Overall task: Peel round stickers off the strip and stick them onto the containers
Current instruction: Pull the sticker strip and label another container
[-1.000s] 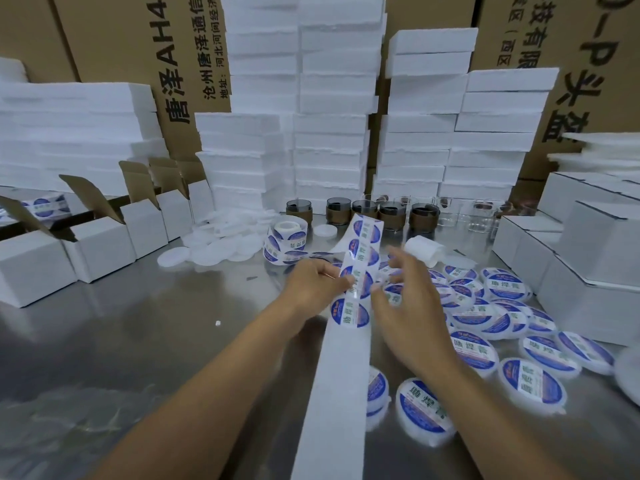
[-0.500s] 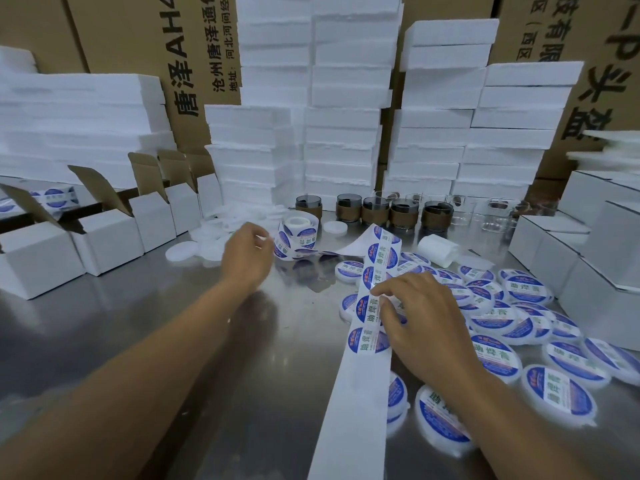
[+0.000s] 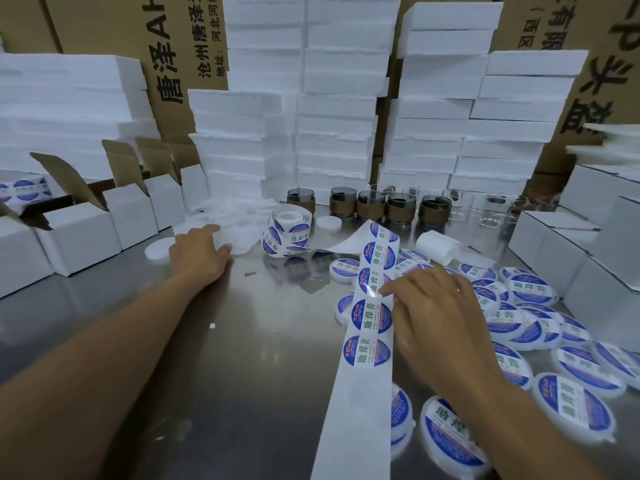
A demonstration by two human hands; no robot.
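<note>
Steel table (image 3: pixel 242 358) carries the sticker strip (image 3: pixel 362 393) from its middle to the near edge, the right hand (image 3: pixel 440 317) pinching the strip's side, the left hand (image 3: pixel 198 253) resting spread fingers on a blank white container (image 3: pixel 237 241) further back.

The left arm stretches forward, left hand (image 3: pixel 199 252) palm down, fingers loosely spread; the right forearm angles in from lower right, right hand (image 3: pixel 440 317) knuckles up, forefinger and thumb pinching the strip (image 3: pixel 356 410).
</note>
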